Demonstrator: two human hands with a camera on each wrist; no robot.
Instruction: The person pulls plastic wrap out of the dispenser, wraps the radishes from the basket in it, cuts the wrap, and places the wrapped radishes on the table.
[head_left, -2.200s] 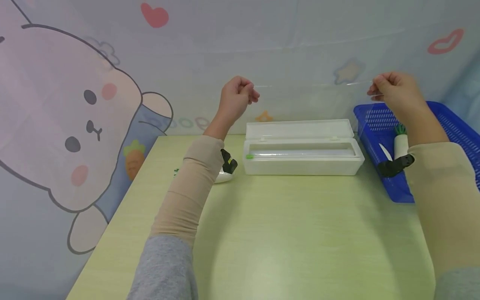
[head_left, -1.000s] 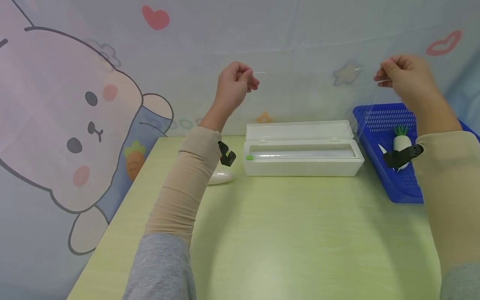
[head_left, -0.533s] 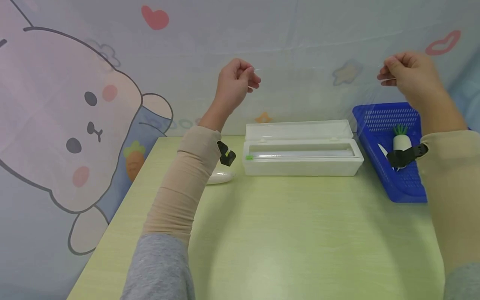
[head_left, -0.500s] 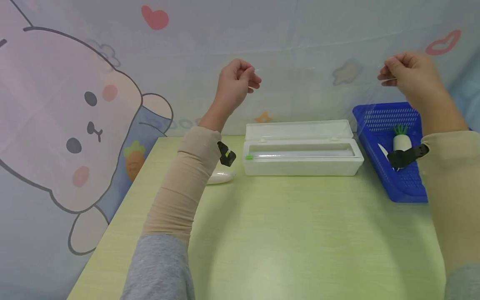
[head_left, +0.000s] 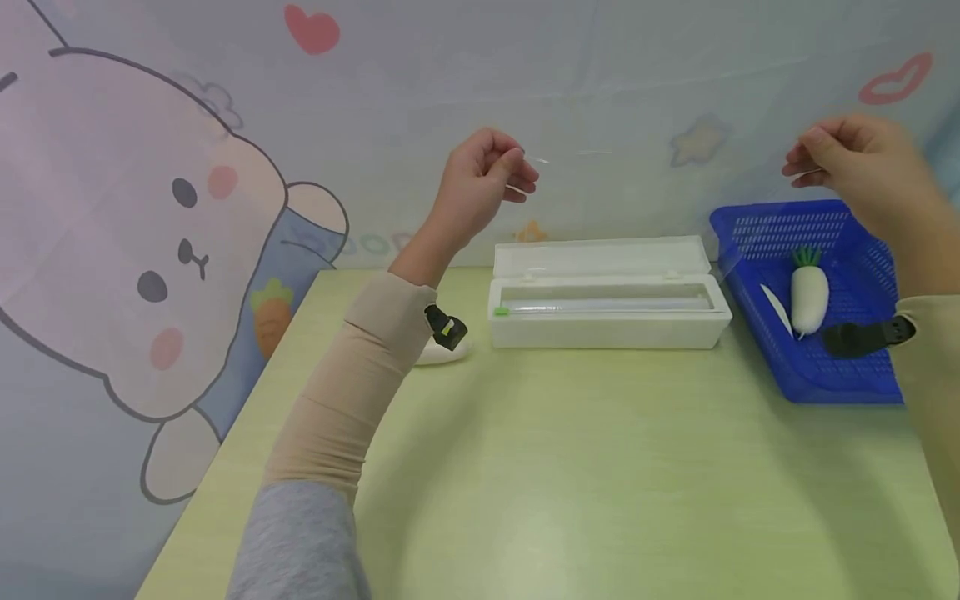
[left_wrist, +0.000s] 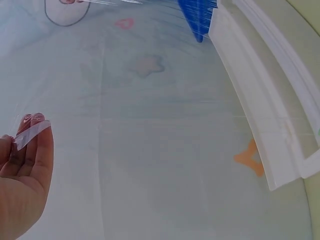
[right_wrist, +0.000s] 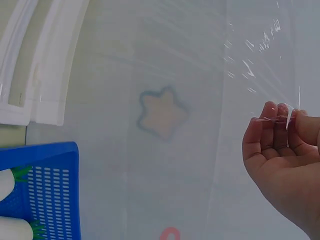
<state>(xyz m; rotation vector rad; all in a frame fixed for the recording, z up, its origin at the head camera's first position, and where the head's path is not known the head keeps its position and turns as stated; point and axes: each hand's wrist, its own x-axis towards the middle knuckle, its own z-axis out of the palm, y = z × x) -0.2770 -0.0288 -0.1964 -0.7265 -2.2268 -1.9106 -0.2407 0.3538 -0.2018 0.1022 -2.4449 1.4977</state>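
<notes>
A sheet of clear cling film (right_wrist: pixel 265 42) hangs between the two hands, raised above the far side of the table. My left hand (head_left: pixel 480 179) pinches one corner of it between thumb and fingers; a folded strip of film shows at those fingers in the left wrist view. Further right, my right hand (head_left: pixel 877 167) pinches the other corner, where the film is creased and shiny. Below the sheet stands a white wrap dispenser box (head_left: pixel 611 332) with its lid tipped back, a roll (head_left: pixel 615 305) inside and a small green slider (head_left: pixel 501 312) at its left end.
A blue basket (head_left: pixel 840 393) at the right holds a white radish with green leaves (head_left: pixel 810 300) and a slim, pointed white piece (head_left: pixel 776 308). Another white object (head_left: pixel 442 353) lies on the table (head_left: pixel 600 475), partly behind the left forearm. A printed cloth (head_left: pixel 600 67) hangs behind.
Both hands have risen since the earliest frame and dipped slightly since half a second ago. The right hand has moved outward to the right, widening the gap and uncovering more of the basket.
</notes>
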